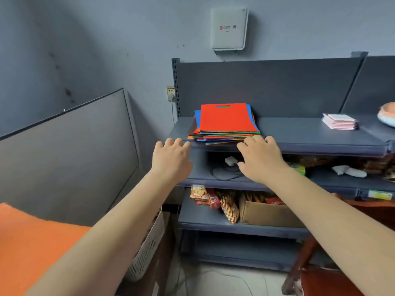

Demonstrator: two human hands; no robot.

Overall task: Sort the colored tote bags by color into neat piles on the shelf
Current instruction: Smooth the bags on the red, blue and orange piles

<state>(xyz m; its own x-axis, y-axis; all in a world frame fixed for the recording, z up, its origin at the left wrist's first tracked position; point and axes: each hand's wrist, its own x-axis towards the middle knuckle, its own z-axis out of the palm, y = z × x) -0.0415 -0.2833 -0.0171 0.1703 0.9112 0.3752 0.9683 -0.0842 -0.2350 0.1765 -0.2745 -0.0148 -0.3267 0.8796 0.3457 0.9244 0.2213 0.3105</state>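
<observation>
- One mixed stack of tote bags [226, 124] on the top shelf [310, 133], at its left end, a red bag [224, 118] uppermost; blue, green and orange edges fanned out beneath, corners out of line. Likely unsorted, no separate colour piles in view.
- Left hand [171, 159] raised at the shelf's front lip, fingers loosely spread, holding nothing; just left of the stack's front corner, apparently apart from it.
- Right hand [259, 159] likewise loose and empty, fingertips [254, 140] at the stack's front right edge; contact hard to tell.
- Both hands flanking the stack, probably to square it or lift it.
- Bare shelf to the stack's right, short of a small pink pile [339, 121]: likely room for the piles.
</observation>
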